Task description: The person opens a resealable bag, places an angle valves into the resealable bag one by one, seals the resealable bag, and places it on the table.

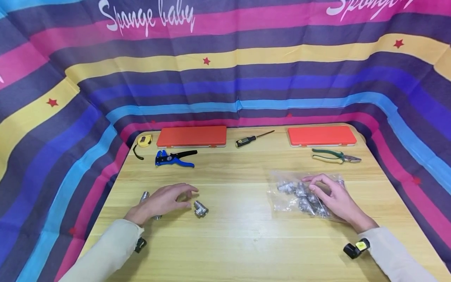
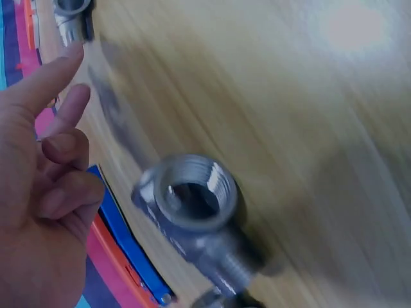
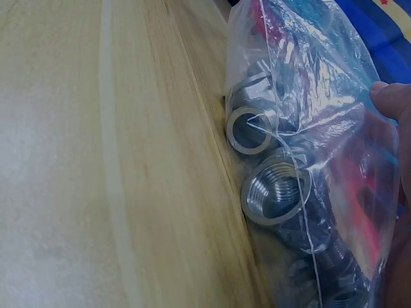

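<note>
Right hand (image 1: 332,197) rests, fingers curled, on bag (image 1: 299,192) of fittings at table's right. Left hand (image 1: 163,199) loose, empty, hovering beside fitting (image 1: 201,208). Best to pinch bag's mouth firmly; fittings are heavy, may spill.

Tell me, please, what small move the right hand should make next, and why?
Probably slip the fingers into the bag and draw out one fitting. The right hand rests on the bag, which holds most fittings, while only two lie loose by the open left hand.
</note>
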Tool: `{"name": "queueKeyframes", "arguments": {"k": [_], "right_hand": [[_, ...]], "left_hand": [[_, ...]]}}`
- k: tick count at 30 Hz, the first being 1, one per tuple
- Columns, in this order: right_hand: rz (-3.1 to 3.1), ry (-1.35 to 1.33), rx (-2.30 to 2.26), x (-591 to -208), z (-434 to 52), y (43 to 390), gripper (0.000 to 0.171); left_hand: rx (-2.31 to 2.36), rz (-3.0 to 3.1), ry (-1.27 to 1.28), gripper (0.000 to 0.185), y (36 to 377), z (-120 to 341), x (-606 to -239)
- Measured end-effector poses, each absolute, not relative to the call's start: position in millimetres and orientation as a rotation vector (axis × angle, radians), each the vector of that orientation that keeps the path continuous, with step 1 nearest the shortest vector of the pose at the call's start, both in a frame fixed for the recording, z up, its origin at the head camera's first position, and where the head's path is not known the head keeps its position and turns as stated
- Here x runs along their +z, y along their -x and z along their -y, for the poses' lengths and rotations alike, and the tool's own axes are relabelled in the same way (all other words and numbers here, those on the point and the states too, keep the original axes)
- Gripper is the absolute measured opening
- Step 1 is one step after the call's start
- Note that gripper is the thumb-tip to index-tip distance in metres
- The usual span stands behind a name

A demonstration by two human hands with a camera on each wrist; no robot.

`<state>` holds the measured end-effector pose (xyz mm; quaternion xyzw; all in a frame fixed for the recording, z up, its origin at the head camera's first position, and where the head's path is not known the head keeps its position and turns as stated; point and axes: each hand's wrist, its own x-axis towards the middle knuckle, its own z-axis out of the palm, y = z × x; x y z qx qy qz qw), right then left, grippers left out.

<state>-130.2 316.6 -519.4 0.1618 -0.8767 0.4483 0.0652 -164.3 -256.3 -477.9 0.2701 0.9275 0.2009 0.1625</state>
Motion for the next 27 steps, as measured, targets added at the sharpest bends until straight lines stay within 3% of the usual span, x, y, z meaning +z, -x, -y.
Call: {"name": "queueKeyframes", "arguments": {"k": [7,16,27], "right_hand": [[2.66,-0.493,1.358,-516.9,-318.2,128.8,0.004],[2.64,-0.473,1.371,-515.9,-317.8,128.6,0.006],[2.631,-0.479,1.347,-515.9,-318.7,126.4,0.01]], "left_hand": [[0.553,-2.614,-0.912,0.02,165.4,246.7,-484.9],[0.809,-2.547,-0.701,0.015,169.2,234.8,-484.8],[1.048,-2.495,-0.751,0.016,182.0,131.6,-491.3]]}}
